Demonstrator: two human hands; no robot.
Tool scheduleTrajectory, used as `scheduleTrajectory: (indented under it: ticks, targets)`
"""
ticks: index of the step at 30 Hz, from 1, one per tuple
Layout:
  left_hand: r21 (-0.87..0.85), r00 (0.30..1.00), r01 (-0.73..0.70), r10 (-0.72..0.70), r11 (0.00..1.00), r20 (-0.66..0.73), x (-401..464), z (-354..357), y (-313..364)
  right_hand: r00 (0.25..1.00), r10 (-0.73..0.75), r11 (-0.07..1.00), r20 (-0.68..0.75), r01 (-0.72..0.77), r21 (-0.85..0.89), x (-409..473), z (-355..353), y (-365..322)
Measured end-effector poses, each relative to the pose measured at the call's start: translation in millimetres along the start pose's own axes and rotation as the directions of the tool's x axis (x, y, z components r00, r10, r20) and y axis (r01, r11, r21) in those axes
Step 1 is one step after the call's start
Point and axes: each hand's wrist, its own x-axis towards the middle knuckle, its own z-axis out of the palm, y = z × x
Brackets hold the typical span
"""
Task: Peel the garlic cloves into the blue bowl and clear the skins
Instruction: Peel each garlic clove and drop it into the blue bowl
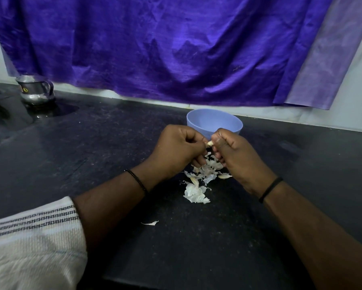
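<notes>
The small pale garlic clove point(209, 143) is pinched between both grips, the left hand point(181, 148) and right hand point(235, 152) each curled round one end, so its long axis seems to run across from one to the other. The round light-blue plastic bowl point(214, 122) stands just beyond the grips, slightly nearer the right one; the papery white skins point(198, 181) lie on the dark surface point(92, 143) directly below.
</notes>
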Motion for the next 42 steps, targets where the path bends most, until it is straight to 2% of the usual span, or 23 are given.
scheduleTrajectory:
  ticks: [9,20,26,28,30,34,38,42]
  targets:
    - [-0.104,0.995,0.093,-0.095,0.990,-0.015,-1.6,3.3,2.3,1.000,0.009,0.997,0.016,-0.010,0.071,0.3,1.4,0.7]
    - [-0.261,0.985,0.173,-0.167,0.950,0.044,-2.4,2.7,5.0,0.989,0.129,0.932,0.077,-0.148,0.332,4.0,2.7,7.1]
    - [-0.256,0.977,0.209,-0.192,0.944,0.090,2.3,-1.1,2.0,0.972,0.214,0.888,0.094,-0.234,0.395,6.7,5.1,5.6]
    - [-0.257,0.980,0.195,-0.180,0.947,0.078,2.9,-2.0,2.0,0.972,0.226,0.907,0.064,-0.234,0.349,6.4,5.5,4.3]
    - [-0.252,0.984,0.179,-0.169,0.951,0.061,3.6,-2.6,2.0,0.977,0.210,0.946,-0.026,-0.196,0.257,5.8,6.4,4.0]
    - [-0.219,0.985,0.174,-0.169,0.960,0.040,4.8,-3.2,1.3,0.967,-0.023,0.995,-0.252,0.046,0.089,7.3,5.5,5.7]
    - [-0.207,0.987,0.160,-0.158,0.965,0.026,5.9,-6.0,0.6,0.939,-0.225,0.973,-0.261,0.204,-0.107,8.0,2.9,6.1]
    - [-0.209,0.987,0.155,-0.158,0.966,0.004,8.4,-9.3,-1.5,0.946,-0.260,0.953,-0.192,0.220,-0.206,6.7,-0.6,6.1]
